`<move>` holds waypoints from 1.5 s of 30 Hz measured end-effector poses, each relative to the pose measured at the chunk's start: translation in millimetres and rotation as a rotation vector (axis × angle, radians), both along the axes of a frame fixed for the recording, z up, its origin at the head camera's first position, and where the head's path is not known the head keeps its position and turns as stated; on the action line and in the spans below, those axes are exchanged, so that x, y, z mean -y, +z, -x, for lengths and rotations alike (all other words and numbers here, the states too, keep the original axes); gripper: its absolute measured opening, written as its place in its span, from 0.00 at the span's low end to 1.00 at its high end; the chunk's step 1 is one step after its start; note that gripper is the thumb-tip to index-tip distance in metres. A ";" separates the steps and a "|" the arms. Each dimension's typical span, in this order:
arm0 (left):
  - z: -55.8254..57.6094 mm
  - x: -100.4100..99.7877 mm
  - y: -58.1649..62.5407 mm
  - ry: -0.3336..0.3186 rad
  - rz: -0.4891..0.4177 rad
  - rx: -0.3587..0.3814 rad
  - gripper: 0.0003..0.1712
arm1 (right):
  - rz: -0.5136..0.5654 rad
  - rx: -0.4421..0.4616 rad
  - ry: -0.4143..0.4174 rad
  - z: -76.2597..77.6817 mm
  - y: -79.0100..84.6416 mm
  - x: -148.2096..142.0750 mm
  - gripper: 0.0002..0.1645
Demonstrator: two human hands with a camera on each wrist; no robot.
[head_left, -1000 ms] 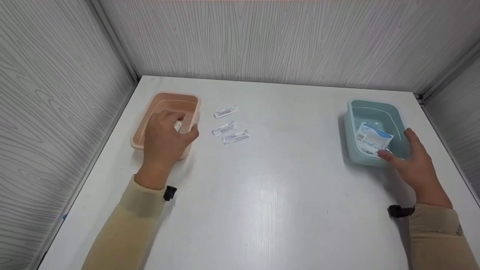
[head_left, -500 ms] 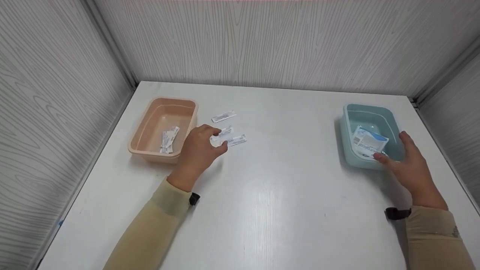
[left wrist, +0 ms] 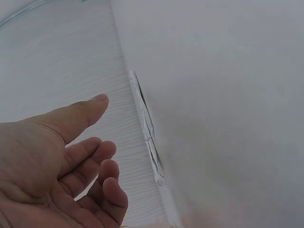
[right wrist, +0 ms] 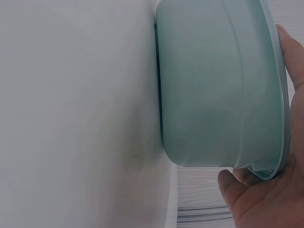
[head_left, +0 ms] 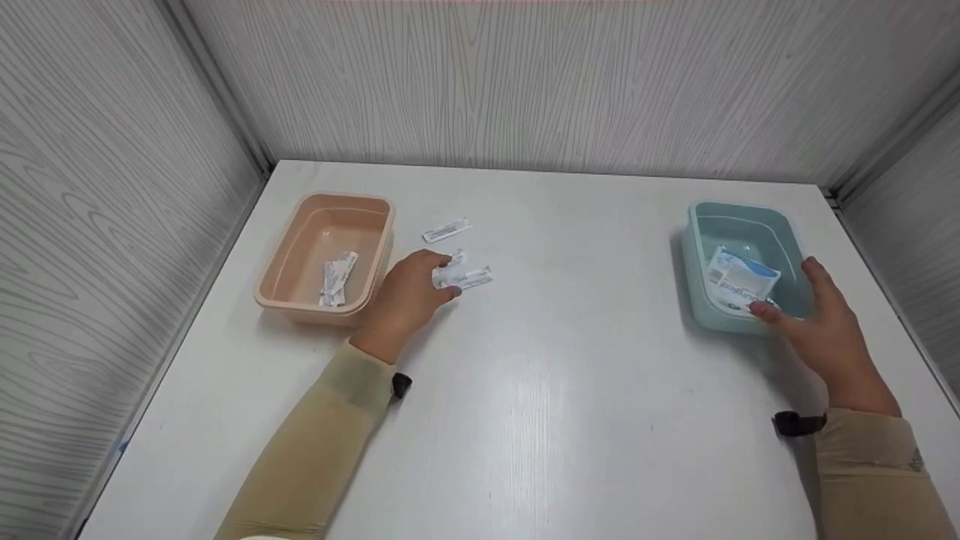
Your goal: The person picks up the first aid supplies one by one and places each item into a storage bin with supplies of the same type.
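Observation:
My left hand (head_left: 407,294) is low over the table beside slim white printed packets, its thumb and fingers apart around the near ends of two of them. One is the nearest packet (head_left: 476,278); the middle packet (head_left: 457,259) is partly hidden by the fingers. A third packet (head_left: 447,230) lies farther back. In the left wrist view, a gap separates the fingers from the packets (left wrist: 144,114). My right hand (head_left: 829,337) holds the near right corner of a teal plastic bin (head_left: 701,277), thumb over the rim and fingers around the outside. Inside it lies a packet printed "surgical" (head_left: 746,277).
A peach plastic bin (head_left: 281,259) stands on the left of the white table (head_left: 570,360), with a few slim white packets (head_left: 339,277) inside. Grey wood-grain panels (head_left: 480,90) rise behind the table and along both sides.
My left hand has come out of the peach bin and moved right to the loose packets, then slightly lower toward them. The right hand stays on the teal bin.

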State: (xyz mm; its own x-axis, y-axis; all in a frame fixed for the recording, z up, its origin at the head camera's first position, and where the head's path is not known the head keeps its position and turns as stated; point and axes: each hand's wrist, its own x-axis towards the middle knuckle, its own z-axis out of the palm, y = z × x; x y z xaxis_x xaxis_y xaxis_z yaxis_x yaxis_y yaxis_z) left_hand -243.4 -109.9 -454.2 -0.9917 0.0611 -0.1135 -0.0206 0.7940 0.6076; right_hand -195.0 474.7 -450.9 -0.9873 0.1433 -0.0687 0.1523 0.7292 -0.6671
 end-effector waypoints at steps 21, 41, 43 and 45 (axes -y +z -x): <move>11.3 0.0 -13.9 -0.081 0.051 0.030 0.28 | -0.007 0.014 -0.003 -1.6 0.2 0.0 0.74; 9.6 -1.8 -9.5 -0.084 -0.019 0.042 0.24 | -0.003 0.011 -0.011 -0.9 1.1 1.0 0.74; 7.8 -2.1 -7.0 -0.076 -0.021 0.041 0.25 | -0.004 0.012 -0.009 -0.6 0.9 0.3 0.74; 5.9 -2.3 -3.8 -0.068 -0.030 0.043 0.25 | -0.002 0.011 -0.006 -0.5 1.1 -0.7 0.74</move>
State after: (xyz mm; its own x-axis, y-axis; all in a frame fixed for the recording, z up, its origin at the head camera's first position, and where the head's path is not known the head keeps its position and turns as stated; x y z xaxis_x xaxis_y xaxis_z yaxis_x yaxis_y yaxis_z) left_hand -249.2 -107.6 -457.9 -0.9794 0.1320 -0.1527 0.0064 0.7762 0.6305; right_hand -194.6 475.4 -449.8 -0.9856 0.1494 -0.0789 0.1638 0.7299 -0.6636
